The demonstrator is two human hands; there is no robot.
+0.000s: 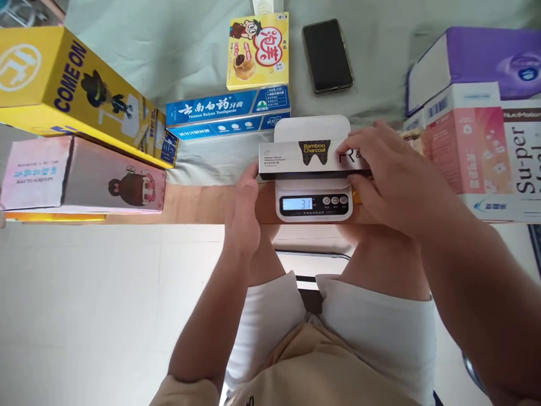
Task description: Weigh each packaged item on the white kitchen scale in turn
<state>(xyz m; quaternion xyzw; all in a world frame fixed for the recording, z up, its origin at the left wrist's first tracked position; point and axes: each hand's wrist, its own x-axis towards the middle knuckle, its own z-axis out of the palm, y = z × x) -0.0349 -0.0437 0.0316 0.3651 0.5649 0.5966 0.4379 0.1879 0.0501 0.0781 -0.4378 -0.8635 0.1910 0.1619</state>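
Observation:
A slim white and black toothpaste box [287,158] printed "Bamboo Charcoal" lies across a white digital scale [313,215], sticking out past both sides of its platform. The scale's lit display seems to read 31. My right hand [380,169] is closed around the box's right end, thumb at the front edge and fingers over the top. At the box's left end, my left hand [244,211] stands edge-on with its fingers stretched, the tips at or touching the corner; some fingers are hidden. Behind the scale sits a blue toothpaste box [228,113].
A yellow snack box [258,53] and a black phone [327,55] lie farther back. Left are a tall yellow box [97,96] and a pink-grey box [114,175]. A purple pack [486,62] and a pink-white box [477,146] stand right. The wooden table edge [194,206] runs before my knees.

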